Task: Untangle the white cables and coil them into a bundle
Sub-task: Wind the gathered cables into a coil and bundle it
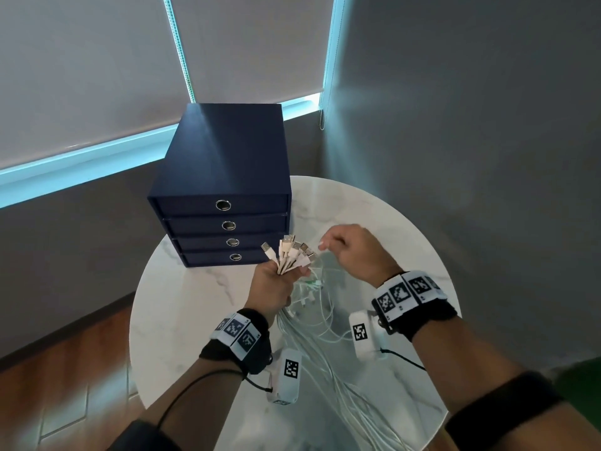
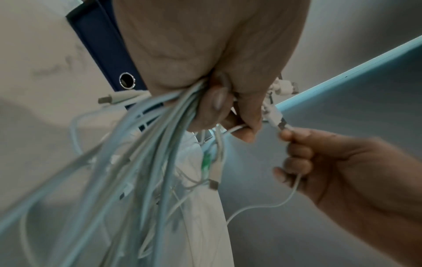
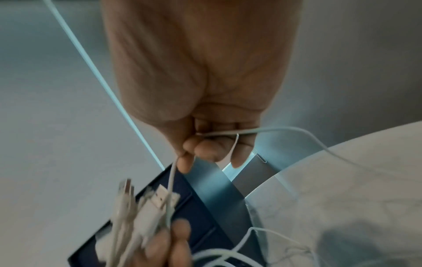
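My left hand (image 1: 276,284) grips a bunch of white cables (image 1: 312,323) just below their plugs. The plug ends (image 1: 291,252) fan upward out of the fist, and the cords hang down onto the round marble table (image 1: 182,307). From the left wrist view the cords (image 2: 146,144) spill out under my curled fingers (image 2: 217,101). My right hand (image 1: 344,249) hovers just right of the plugs and pinches a single thin white cable (image 3: 173,173) near its end. That cable (image 2: 269,204) loops back through the right fist and trails toward the table.
A dark blue drawer box (image 1: 224,190) with several ring-pull drawers stands on the table's far left part, just behind my hands. Grey walls and window blinds (image 1: 97,60) close in behind. Wooden floor (image 1: 65,385) lies to the left, below the table edge.
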A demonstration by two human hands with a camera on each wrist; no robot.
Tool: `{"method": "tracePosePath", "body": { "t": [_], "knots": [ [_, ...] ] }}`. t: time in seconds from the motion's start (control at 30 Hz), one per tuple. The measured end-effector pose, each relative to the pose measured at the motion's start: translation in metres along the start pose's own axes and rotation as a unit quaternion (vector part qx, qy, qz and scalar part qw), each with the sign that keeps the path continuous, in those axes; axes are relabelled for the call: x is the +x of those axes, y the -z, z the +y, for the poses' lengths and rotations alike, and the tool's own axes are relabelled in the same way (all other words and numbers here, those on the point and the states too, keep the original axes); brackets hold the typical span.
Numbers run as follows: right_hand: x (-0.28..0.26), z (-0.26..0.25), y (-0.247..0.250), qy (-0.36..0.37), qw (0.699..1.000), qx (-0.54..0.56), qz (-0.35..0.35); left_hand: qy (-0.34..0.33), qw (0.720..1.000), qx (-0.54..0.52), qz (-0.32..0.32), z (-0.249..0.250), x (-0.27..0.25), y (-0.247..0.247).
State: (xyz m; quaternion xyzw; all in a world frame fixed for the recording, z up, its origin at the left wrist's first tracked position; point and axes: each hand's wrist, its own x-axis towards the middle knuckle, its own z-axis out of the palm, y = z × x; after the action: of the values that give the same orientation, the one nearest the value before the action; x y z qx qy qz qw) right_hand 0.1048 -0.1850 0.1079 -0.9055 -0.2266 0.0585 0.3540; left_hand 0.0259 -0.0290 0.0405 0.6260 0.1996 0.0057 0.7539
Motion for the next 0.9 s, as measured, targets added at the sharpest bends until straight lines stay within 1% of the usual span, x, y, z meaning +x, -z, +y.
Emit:
{"method": "tracePosePath", "body": {
  "t": [0.07,0.1,0.2,0.27,0.33,0.4,0.47,0.53,0.63,0.67,0.7,0.73,0.8,0.83,0.87,0.9],
  "knots": [
    [0.005,-0.001,0.009,-0.018,0.995,0.07,0.074,0.005,1.0,0.006,-0.003,0.0,0.001,0.0],
    [0.007,-0.002,0.013,-0.024,0.989,0.103,0.099,0.005,1.0,0.004,-0.004,0.001,0.002,0.0],
    [0.009,-0.01,0.021,-0.029,0.978,0.162,0.124,-0.016,1.0,0.005,-0.016,0.014,-0.001,-0.006],
    [0.005,-0.015,0.025,-0.026,0.978,0.166,0.121,-0.033,0.999,0.003,-0.018,0.02,-0.002,-0.01],
    [0.0,-0.017,0.031,-0.036,0.988,0.122,0.09,-0.034,0.999,-0.008,-0.003,0.019,0.0,-0.01],
    [-0.007,-0.015,0.034,-0.06,0.997,0.047,0.033,-0.031,0.999,-0.01,0.014,0.015,0.002,-0.008],
    [-0.012,-0.011,0.031,-0.08,0.996,0.002,-0.027,-0.029,0.999,0.015,0.02,0.013,0.003,-0.008],
    [-0.013,-0.007,0.022,-0.08,0.995,0.015,-0.062,-0.035,0.998,0.038,0.019,0.014,0.001,-0.008],
    [-0.014,-0.005,0.011,-0.062,0.992,0.083,-0.077,-0.039,0.998,0.041,0.018,0.006,0.0,-0.007],
    [-0.013,-0.002,0.009,-0.056,0.991,0.104,-0.065,-0.036,0.998,0.04,0.025,0.002,0.0,-0.006],
    [-0.01,-0.001,0.007,-0.053,0.99,0.124,-0.029,-0.034,0.998,0.044,0.037,-0.002,0.0,-0.004],
    [-0.007,0.002,0.007,-0.062,0.986,0.149,0.031,-0.03,0.997,0.051,0.05,-0.006,0.0,-0.001],
    [0.0,0.009,0.011,-0.107,0.955,0.231,0.15,-0.019,0.996,0.06,0.068,-0.012,-0.002,0.005],
    [0.003,0.013,0.014,-0.127,0.939,0.262,0.184,-0.012,0.996,0.057,0.072,-0.014,-0.003,0.007],
    [0.005,0.015,0.018,-0.136,0.932,0.274,0.195,-0.001,0.996,0.053,0.076,-0.017,-0.004,0.01],
    [0.005,0.016,0.02,-0.135,0.933,0.271,0.194,0.013,0.995,0.05,0.081,-0.02,-0.004,0.012]
  ]
}}
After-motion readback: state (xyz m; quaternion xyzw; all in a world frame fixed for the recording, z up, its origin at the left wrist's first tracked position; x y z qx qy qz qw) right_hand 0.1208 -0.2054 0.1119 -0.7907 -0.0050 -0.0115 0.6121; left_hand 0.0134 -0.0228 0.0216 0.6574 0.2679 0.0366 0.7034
